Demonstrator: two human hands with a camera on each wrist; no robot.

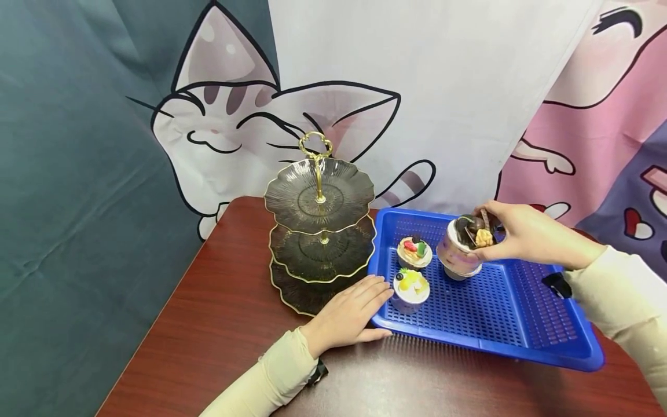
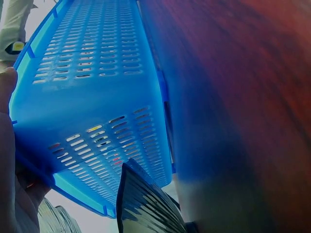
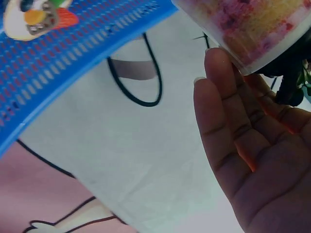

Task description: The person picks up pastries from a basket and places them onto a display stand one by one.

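Gripping chocolate-topped cake cup (image 1: 457, 255) near top, right hand (image 1: 521, 234) has thumb and fingers half-bent around edge, probably for sparing topping (image 1: 483, 238). Cup is right of frame centre, over basket (image 1: 500, 313); whether lifted, not clear. Left hand (image 1: 348, 314), fingers nearly straight, grasping nothing, lies at basket's left end, perhaps for steadying it.

L hand (image 2: 8, 160) on rim of blue basket (image 2: 73, 107), nr corner; bits of color thru slots. Dark plate (image 2: 146, 204) just beside basket's end wall; red-brown tabletop (image 2: 252, 121) under. Pale sleeve (image 2: 14, 24) past rim.
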